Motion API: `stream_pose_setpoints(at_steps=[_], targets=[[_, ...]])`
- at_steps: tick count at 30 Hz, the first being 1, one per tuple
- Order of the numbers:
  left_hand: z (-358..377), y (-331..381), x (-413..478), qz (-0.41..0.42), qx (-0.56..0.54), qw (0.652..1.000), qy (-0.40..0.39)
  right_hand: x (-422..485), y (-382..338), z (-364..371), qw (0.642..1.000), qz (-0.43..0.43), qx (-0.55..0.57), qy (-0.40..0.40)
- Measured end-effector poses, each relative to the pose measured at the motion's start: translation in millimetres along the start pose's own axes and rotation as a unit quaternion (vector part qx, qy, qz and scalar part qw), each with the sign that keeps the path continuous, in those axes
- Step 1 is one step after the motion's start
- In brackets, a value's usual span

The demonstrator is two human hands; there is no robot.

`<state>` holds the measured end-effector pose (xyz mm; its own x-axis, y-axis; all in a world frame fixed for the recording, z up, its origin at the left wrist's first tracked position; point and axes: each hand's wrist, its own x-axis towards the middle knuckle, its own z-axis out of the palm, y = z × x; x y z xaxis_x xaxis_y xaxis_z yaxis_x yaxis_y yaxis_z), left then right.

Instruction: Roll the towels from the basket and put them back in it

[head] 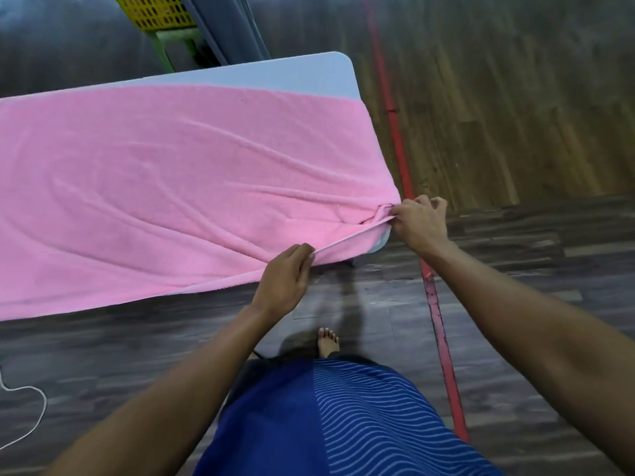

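Towel (154,187) spread over desk (275,73) | your left hand (285,280) and right hand (419,221) pinch its hem at desk's end | keep hem taut, roll straight.

Pale blue tabletop (309,75) covered by a spread pink towel (171,173).
A bare strip is left along the far edge, and a sliver is shown at the rounded near right corner. The towel is laid flat across nearly the whole surface, is marked by long shallow wrinkles, and is bunched and lifted off the tabletop at its near right edge.
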<state>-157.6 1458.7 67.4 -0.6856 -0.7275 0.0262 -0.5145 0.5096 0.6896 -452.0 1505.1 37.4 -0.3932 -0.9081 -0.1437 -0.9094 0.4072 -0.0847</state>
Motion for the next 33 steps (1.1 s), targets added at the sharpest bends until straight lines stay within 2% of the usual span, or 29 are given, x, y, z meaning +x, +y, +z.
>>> stream_pose_setpoints(at_steps=[3,10,15,18,24,29,33], targets=[[-3,0,5,-0.003,0.007,1.000,0.007,-1,8,-5,0.999,0.047,-0.002,0.020],[-2,-16,2,0.006,0.036,0.999,-0.014,-37,31,7,0.984,0.172,0.023,-0.030],[1,-31,-7,0.013,0.071,0.995,-0.062,-57,23,14,0.976,0.184,0.081,-0.084],[1,-38,-10,0.035,0.076,0.992,-0.099,-58,3,14,0.971,0.191,0.121,-0.082],[-26,-61,-14,-0.010,0.051,0.997,-0.065,-42,-75,2,0.958,0.150,0.243,-0.009],[-83,-107,-31,-0.071,0.049,0.996,0.006,-17,-180,-6,0.950,0.086,0.295,-0.058],[-149,-155,-70,-0.130,0.033,0.987,0.089,2,-291,-7,0.947,0.012,0.304,-0.102]])
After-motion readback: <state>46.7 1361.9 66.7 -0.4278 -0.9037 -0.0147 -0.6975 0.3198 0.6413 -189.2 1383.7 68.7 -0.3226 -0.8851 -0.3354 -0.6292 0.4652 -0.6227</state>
